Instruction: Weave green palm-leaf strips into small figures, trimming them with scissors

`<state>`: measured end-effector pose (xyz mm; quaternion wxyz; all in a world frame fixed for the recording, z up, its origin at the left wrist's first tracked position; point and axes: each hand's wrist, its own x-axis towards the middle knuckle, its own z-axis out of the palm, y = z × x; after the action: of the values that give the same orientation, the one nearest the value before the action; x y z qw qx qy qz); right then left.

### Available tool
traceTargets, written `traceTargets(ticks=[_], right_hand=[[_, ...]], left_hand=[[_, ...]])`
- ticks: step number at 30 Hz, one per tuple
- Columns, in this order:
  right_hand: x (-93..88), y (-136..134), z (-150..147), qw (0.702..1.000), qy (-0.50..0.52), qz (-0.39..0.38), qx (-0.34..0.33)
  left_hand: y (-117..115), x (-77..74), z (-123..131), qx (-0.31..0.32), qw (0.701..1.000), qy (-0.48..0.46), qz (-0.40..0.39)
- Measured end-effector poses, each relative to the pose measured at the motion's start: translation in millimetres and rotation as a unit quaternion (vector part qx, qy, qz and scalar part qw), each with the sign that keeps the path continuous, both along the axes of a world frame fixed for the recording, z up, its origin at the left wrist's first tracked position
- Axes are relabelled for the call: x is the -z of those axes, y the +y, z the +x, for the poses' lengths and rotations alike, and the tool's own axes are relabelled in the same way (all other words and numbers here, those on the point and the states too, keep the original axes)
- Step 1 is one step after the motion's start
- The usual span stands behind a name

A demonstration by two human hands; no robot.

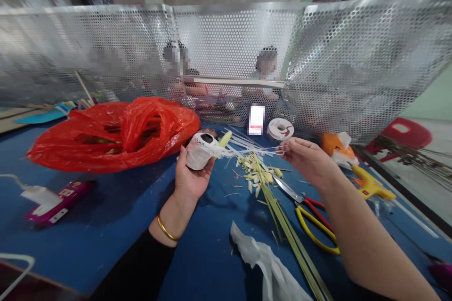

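Observation:
My left hand [190, 176] is wrapped around a white spool of thread [199, 150], held above the blue table [123, 216]. A strand of white thread [247, 151] runs from the spool to my right hand [305, 160], whose fingers pinch its free end. Below the strand lie cut yellow-green leaf scraps [256, 171] and long green leaf strips [289, 235]. Scissors with red and yellow handles [310, 218] rest on the table just under my right forearm.
A red plastic bag [116, 134] lies at the left. A pink phone [56, 202], a white tape roll [280, 128], a yellow glue gun [370, 187], an orange object [335, 148] and white plastic [268, 263] lie around. Behind a perforated metal screen [353, 66] sit other people.

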<state>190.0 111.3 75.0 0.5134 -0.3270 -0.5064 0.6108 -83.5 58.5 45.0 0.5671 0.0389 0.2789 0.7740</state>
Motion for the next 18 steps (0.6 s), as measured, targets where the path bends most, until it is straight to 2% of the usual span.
traceTargets(ticks=[6, 12, 18], right_hand=[[-3.8, -4, -3, 0.985, 0.142, -0.069, -0.072], [-6.3, -7, -7, 0.973, 0.206, -0.065, -0.078], [-13.5, -12, -9, 0.967, 0.243, -0.049, -0.051]], left_hand=[[1, 2.1, 1, 0.012, 1.000, -0.004, -0.009], [0, 1.2, 6, 0.002, 1.000, 0.018, 0.018], [1, 4.6, 7, 0.033, 0.999, 0.025, -0.008]])
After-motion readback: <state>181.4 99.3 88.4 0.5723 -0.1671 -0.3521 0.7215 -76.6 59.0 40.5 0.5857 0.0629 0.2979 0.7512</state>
